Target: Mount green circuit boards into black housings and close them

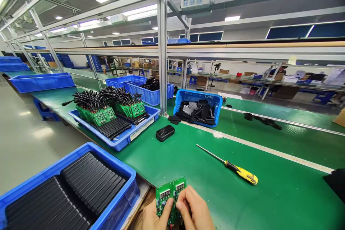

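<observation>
Two green circuit boards (165,188) with small digit displays stand side by side at the table's front edge, low in the head view. My left hand (156,214) grips the left board, thumb across its face. Over the right board, my right hand (194,208) has thumb and forefinger pinched together at its inner edge; what lies in the pinch is hidden. Some wire shows below the boards. Farther up the green table lies a yellow and black screwdriver (242,173), and beyond it to the left a black plastic case (165,133).
At left, a blue tray (113,156) holds rows of black casings. Behind it, another blue tray (118,147) carries boards with black cables. A blue basket (198,95) of black pieces leans near the metal post (162,61).
</observation>
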`<control>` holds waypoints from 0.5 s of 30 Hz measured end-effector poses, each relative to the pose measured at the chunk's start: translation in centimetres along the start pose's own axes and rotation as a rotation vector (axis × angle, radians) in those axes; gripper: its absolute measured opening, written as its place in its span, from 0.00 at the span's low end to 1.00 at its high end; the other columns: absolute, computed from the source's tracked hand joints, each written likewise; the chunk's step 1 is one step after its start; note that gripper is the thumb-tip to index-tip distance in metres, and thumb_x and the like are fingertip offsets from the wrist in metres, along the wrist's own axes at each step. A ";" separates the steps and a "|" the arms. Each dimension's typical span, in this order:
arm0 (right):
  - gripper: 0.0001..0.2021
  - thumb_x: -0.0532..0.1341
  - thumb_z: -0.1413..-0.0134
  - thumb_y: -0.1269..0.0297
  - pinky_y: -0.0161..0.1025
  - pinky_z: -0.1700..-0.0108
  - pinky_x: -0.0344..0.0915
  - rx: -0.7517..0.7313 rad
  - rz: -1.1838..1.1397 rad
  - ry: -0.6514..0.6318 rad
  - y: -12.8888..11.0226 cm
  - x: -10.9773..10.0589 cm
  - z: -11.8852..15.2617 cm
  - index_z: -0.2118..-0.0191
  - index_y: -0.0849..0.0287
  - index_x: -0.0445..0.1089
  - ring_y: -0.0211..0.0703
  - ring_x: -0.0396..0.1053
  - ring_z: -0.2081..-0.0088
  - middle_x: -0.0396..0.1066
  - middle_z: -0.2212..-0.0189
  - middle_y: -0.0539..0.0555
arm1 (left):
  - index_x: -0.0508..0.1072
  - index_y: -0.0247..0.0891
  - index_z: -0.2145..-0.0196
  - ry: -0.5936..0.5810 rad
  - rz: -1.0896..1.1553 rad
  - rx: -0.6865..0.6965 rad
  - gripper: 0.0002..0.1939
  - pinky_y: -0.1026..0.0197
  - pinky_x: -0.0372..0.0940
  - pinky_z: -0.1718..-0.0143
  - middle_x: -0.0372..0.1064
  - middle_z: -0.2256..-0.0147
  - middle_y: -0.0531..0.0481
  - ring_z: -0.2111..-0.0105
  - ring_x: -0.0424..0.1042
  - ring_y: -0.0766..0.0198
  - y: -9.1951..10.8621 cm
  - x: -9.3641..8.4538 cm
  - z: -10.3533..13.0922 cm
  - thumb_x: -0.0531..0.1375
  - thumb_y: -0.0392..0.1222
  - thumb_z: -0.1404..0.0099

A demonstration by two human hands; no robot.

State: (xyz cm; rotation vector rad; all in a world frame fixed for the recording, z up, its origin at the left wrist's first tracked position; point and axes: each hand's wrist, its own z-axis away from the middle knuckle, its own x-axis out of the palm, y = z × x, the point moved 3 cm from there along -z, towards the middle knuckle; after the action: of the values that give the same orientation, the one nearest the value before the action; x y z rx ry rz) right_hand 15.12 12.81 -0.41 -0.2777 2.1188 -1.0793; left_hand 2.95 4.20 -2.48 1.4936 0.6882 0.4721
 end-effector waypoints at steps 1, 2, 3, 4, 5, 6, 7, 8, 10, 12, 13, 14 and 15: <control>0.09 0.53 0.37 0.62 0.34 0.71 0.59 -0.026 -0.014 -0.026 -0.3 0.3 0.1 0.70 0.55 0.61 0.39 0.64 0.72 0.64 0.73 0.49 | 0.78 0.37 0.71 0.002 0.004 0.003 0.25 0.60 0.71 0.70 0.76 0.75 0.46 0.73 0.74 0.54 -0.1 0.1 -0.1 0.63 0.65 0.46; 0.09 0.53 0.37 0.62 0.34 0.69 0.60 -0.045 -0.018 -0.027 -0.5 0.5 0.0 0.69 0.55 0.61 0.41 0.65 0.70 0.65 0.72 0.50 | 0.78 0.37 0.71 0.001 0.009 0.008 0.24 0.59 0.71 0.68 0.76 0.74 0.45 0.72 0.74 0.53 -0.2 0.3 -0.2 0.63 0.64 0.45; 0.08 0.52 0.37 0.63 0.36 0.65 0.62 -0.056 -0.008 -0.011 -0.8 0.6 -0.1 0.69 0.55 0.62 0.43 0.66 0.66 0.66 0.68 0.52 | 0.78 0.37 0.71 -0.003 0.014 0.013 0.24 0.59 0.71 0.67 0.76 0.73 0.45 0.71 0.74 0.53 -0.3 0.4 -0.2 0.63 0.63 0.45; 0.07 0.53 0.37 0.65 0.39 0.60 0.63 -0.061 0.017 0.017 -0.9 0.5 -0.3 0.68 0.55 0.63 0.46 0.66 0.60 0.67 0.64 0.54 | 0.78 0.36 0.71 -0.007 0.018 0.020 0.24 0.59 0.71 0.66 0.76 0.73 0.45 0.70 0.74 0.53 -0.4 0.5 -0.2 0.63 0.63 0.45; 0.06 0.53 0.38 0.66 0.44 0.54 0.62 -0.057 0.054 0.051 -1.0 0.4 -0.6 0.67 0.55 0.64 0.50 0.64 0.54 0.67 0.58 0.56 | 0.78 0.36 0.70 -0.009 0.019 0.025 0.24 0.59 0.71 0.66 0.76 0.73 0.45 0.70 0.74 0.53 -0.5 0.5 -0.1 0.63 0.63 0.45; 0.05 0.54 0.39 0.67 0.49 0.50 0.60 -0.046 0.094 0.078 -1.1 0.2 -0.8 0.66 0.54 0.65 0.54 0.61 0.48 0.65 0.53 0.57 | 0.78 0.36 0.70 -0.007 0.019 0.029 0.24 0.60 0.71 0.66 0.76 0.72 0.45 0.70 0.74 0.53 -0.6 0.6 0.0 0.63 0.63 0.45; 0.04 0.55 0.40 0.68 0.53 0.47 0.58 -0.027 0.129 0.096 -1.1 0.0 -1.0 0.65 0.54 0.66 0.56 0.58 0.45 0.62 0.49 0.57 | 0.78 0.37 0.69 0.000 0.013 0.030 0.24 0.60 0.70 0.67 0.76 0.73 0.45 0.71 0.74 0.53 -0.7 0.6 0.0 0.63 0.63 0.45; 0.04 0.56 0.40 0.68 0.56 0.46 0.56 -0.007 0.153 0.101 -1.0 -0.1 -1.3 0.65 0.53 0.67 0.58 0.55 0.43 0.61 0.47 0.57 | 0.78 0.37 0.69 0.013 0.003 0.033 0.24 0.61 0.70 0.68 0.76 0.73 0.45 0.71 0.73 0.53 -0.7 0.6 0.1 0.63 0.63 0.45; 0.03 0.57 0.41 0.67 0.58 0.45 0.55 0.021 0.158 0.076 -0.9 -0.3 -1.6 0.65 0.53 0.67 0.59 0.53 0.42 0.60 0.46 0.57 | 0.79 0.37 0.70 0.036 -0.029 0.046 0.23 0.62 0.68 0.72 0.76 0.75 0.45 0.74 0.72 0.55 -0.6 0.5 0.3 0.63 0.63 0.45; 0.04 0.57 0.41 0.68 0.58 0.46 0.56 0.031 0.124 0.062 -0.8 -0.3 -1.9 0.66 0.54 0.66 0.58 0.54 0.43 0.61 0.47 0.57 | 0.79 0.38 0.72 0.045 -0.063 0.073 0.23 0.63 0.67 0.74 0.75 0.78 0.46 0.77 0.71 0.56 -0.2 0.6 0.3 0.63 0.63 0.45; 0.04 0.56 0.41 0.69 0.57 0.46 0.57 0.027 0.104 0.067 -0.8 -0.3 -1.9 0.67 0.54 0.65 0.58 0.54 0.43 0.61 0.48 0.57 | 0.79 0.38 0.73 0.046 -0.073 0.087 0.22 0.63 0.67 0.73 0.74 0.78 0.46 0.78 0.70 0.56 -0.1 0.7 0.3 0.63 0.63 0.45; 0.05 0.55 0.40 0.70 0.56 0.46 0.57 0.017 0.085 0.082 -0.9 -0.3 -2.0 0.67 0.55 0.64 0.57 0.54 0.43 0.61 0.48 0.58 | 0.79 0.39 0.73 0.050 -0.076 0.100 0.22 0.62 0.67 0.72 0.74 0.78 0.46 0.78 0.71 0.56 0.1 0.8 0.2 0.63 0.63 0.45; 0.05 0.53 0.40 0.71 0.56 0.46 0.58 0.003 0.071 0.104 -1.0 -0.4 -2.0 0.67 0.56 0.63 0.56 0.54 0.43 0.60 0.48 0.58 | 0.79 0.39 0.73 0.054 -0.072 0.112 0.22 0.62 0.68 0.71 0.75 0.78 0.45 0.77 0.72 0.55 0.3 0.9 0.1 0.63 0.63 0.45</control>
State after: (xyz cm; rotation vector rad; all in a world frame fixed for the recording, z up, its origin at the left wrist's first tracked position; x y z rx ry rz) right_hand 13.86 13.54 1.33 -0.1465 2.2019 -1.0768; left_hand 3.74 4.76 -2.28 1.5600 0.8193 0.4260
